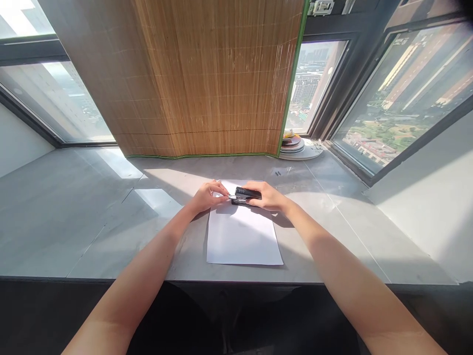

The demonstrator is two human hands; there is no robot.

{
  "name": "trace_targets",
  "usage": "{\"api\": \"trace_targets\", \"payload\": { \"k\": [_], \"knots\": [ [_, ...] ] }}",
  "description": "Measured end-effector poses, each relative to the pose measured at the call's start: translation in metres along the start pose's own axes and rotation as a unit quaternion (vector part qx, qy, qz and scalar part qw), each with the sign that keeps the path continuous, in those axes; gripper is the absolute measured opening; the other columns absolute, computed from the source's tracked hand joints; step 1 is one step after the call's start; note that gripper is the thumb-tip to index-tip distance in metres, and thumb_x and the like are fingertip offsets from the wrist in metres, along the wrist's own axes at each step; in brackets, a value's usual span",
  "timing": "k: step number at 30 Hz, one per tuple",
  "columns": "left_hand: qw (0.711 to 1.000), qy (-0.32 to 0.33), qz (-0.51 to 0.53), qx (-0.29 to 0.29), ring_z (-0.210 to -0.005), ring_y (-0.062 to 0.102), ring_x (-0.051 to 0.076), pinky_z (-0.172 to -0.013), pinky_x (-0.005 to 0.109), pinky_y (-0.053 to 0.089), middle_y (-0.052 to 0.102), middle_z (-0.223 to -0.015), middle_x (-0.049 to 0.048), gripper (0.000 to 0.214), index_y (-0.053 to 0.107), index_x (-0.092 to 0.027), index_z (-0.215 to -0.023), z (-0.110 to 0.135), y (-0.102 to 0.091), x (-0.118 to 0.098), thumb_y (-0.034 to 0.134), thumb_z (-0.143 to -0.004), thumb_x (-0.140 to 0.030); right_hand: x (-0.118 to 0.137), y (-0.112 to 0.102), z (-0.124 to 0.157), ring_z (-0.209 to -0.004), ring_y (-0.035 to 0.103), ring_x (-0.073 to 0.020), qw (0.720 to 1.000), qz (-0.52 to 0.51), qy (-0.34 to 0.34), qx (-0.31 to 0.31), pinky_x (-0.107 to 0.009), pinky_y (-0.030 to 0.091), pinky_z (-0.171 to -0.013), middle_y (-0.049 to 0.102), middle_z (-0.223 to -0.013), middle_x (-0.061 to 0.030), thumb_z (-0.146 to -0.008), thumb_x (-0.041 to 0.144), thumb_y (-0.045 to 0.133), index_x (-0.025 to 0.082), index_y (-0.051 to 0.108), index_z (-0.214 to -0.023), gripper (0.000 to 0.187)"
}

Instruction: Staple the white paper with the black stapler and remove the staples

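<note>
A black stapler [248,193] is held over the far part of a white sheet of paper [242,236], its top arm raised from the base. My right hand [270,195] is closed round the stapler's right end. At its left end, the fingertips of my left hand [210,195] pinch close against the silvery metal part inside; whether they hold something small there is hidden. The paper lies flat on the grey tiled ledge [188,261], near its front edge.
Two small dark pieces [278,173] lie on the ledge beyond my right hand. A stack of plates [297,148] stands at the back right by the window. A bamboo blind [214,79] hangs down to the ledge's rear. A white wall [424,212] bounds the right side.
</note>
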State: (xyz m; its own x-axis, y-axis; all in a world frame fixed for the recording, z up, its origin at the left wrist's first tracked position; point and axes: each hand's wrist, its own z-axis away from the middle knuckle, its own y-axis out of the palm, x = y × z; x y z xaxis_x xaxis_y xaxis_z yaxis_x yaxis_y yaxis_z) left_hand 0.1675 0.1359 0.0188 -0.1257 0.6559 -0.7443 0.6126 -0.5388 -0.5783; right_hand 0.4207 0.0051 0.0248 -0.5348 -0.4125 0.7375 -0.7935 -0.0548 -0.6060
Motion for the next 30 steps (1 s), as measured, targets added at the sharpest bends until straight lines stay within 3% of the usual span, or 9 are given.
{"api": "trace_targets", "payload": {
  "k": [7,13,19,23,25,27,30],
  "knots": [
    [0.999,-0.026,0.035,-0.007,-0.094,0.068,0.024,-0.082,0.039,0.051,0.080,-0.090,0.0047,0.005,0.086,-0.028,-0.081,-0.001,0.015,0.000,0.082,-0.078,-0.030,-0.001,0.001,0.000,-0.090,0.062,-0.0212,1.000,-0.019,0.011,-0.001,-0.033,0.046,-0.083,0.069,-0.097,-0.0036,-0.088,0.026,0.072,0.021,0.076,-0.107,0.020],
    [0.997,-0.041,0.062,-0.012,-0.090,0.065,0.023,-0.081,0.039,0.050,0.077,-0.087,0.0044,0.009,0.086,-0.028,-0.083,-0.003,0.027,-0.002,0.083,-0.079,-0.035,-0.002,0.003,-0.002,-0.086,0.061,-0.0198,1.000,-0.022,0.001,-0.004,-0.032,0.045,-0.078,0.068,-0.094,-0.0031,-0.090,0.031,0.073,0.020,0.076,-0.106,0.019],
    [0.991,-0.038,0.125,0.020,-0.084,0.066,0.021,-0.079,0.037,0.052,0.072,-0.083,0.0053,0.018,0.086,-0.025,-0.082,-0.002,0.024,-0.006,0.086,-0.080,-0.043,-0.005,0.005,-0.003,-0.084,0.060,-0.0192,1.000,-0.020,-0.009,-0.016,-0.032,0.045,-0.078,0.068,-0.093,-0.0028,-0.089,0.030,0.074,0.019,0.075,-0.104,0.018],
    [0.994,-0.047,0.092,0.019,-0.088,0.067,0.022,-0.078,0.036,0.051,0.075,-0.088,0.0072,0.019,0.086,-0.025,-0.083,-0.004,0.016,-0.010,0.085,-0.081,-0.044,-0.001,0.004,-0.003,-0.091,0.064,-0.0213,1.000,0.000,-0.014,-0.009,-0.033,0.047,-0.084,0.072,-0.101,-0.0045,-0.090,0.036,0.076,0.021,0.076,-0.114,0.028],
    [0.995,-0.066,0.065,-0.021,-0.089,0.066,0.022,-0.075,0.034,0.050,0.078,-0.095,0.0077,0.021,0.085,-0.024,-0.082,-0.005,0.008,-0.008,0.082,-0.082,-0.045,-0.001,0.001,-0.002,-0.097,0.065,-0.0228,1.000,-0.001,-0.002,-0.008,-0.035,0.048,-0.088,0.073,-0.110,-0.0062,-0.092,0.044,0.076,0.022,0.074,-0.125,0.040],
    [0.989,-0.096,0.052,-0.099,-0.082,0.064,0.020,-0.069,0.032,0.048,0.078,-0.096,0.0073,0.025,0.082,-0.022,-0.081,-0.006,-0.002,-0.001,0.078,-0.084,-0.047,-0.002,-0.002,-0.002,-0.103,0.065,-0.0244,0.999,-0.023,0.017,-0.026,-0.036,0.049,-0.090,0.072,-0.117,-0.0081,-0.095,0.056,0.071,0.023,0.071,-0.133,0.050],
    [0.963,-0.129,0.062,-0.227,-0.076,0.062,0.018,-0.067,0.030,0.047,0.077,-0.087,0.0061,0.026,0.079,-0.021,-0.079,-0.007,-0.016,0.014,0.074,-0.083,-0.046,-0.006,-0.004,0.000,-0.106,0.066,-0.0259,0.993,-0.102,0.052,-0.033,-0.038,0.052,-0.090,0.072,-0.122,-0.0106,-0.103,0.070,0.049,0.022,0.072,-0.133,0.061]
  ]
}}
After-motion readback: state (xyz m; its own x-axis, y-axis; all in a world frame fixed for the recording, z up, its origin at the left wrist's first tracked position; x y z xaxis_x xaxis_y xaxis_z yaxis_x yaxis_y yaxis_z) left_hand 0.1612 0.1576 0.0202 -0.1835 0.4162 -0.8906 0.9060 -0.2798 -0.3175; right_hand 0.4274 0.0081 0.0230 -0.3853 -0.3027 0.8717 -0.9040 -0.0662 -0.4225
